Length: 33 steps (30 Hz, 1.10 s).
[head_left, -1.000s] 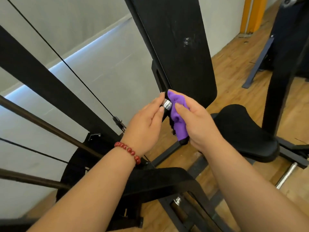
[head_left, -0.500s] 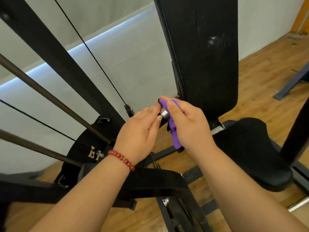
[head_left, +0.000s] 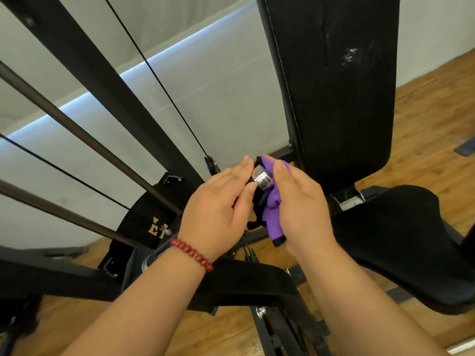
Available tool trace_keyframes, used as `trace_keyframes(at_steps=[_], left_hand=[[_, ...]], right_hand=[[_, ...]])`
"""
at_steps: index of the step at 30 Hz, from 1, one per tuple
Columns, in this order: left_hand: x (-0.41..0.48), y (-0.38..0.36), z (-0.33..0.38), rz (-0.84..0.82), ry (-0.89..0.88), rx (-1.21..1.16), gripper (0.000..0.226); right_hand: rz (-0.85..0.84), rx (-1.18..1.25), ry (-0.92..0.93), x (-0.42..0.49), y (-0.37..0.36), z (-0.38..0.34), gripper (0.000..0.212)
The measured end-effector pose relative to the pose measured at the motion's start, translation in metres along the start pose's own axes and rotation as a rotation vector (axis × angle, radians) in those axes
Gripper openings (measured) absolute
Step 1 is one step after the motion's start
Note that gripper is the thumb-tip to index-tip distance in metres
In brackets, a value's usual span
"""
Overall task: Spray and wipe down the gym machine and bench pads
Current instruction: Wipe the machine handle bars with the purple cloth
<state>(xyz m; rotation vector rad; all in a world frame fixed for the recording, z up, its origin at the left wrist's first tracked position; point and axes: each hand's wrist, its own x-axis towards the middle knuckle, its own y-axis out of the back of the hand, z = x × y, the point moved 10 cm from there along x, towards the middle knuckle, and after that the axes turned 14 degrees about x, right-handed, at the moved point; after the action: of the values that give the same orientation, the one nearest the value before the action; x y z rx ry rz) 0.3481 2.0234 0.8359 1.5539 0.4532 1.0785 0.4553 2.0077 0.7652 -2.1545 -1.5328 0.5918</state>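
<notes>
Right hand (head_left: 300,201) is gripping the cloth (head_left: 273,209) and pressing it on the chrome cap (head_left: 262,178) of the handle (head_left: 255,201). Left hand (head_left: 221,201) is pinching the handle, cap end uppermost, between both hands.

Pale grey wall (head_left: 218,104) across the upper left and centre, slanting bright strip of light (head_left: 90,101) on it, wooden plank floor (head_left: 424,140) at right and along the bottom, red bead bracelet (head_left: 191,253) lower middle, blue-grey metal bar (head_left: 465,150) at the right edge.
</notes>
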Motion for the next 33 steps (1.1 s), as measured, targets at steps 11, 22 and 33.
trace_keyframes(at_steps=[11,22,33], left_hand=[[-0.005,0.003,0.006,0.0,0.018,0.086,0.049],[-0.039,0.003,-0.011,-0.16,0.069,-0.006,0.056],[-0.082,0.016,-0.058,-0.278,0.129,0.112,0.05]], right_hand=[[0.135,0.151,0.016,-0.024,0.004,0.009,0.027],[0.176,0.299,-0.039,-0.035,0.003,0.031,0.025],[0.272,0.566,-0.226,-0.055,-0.034,0.073,0.03]])
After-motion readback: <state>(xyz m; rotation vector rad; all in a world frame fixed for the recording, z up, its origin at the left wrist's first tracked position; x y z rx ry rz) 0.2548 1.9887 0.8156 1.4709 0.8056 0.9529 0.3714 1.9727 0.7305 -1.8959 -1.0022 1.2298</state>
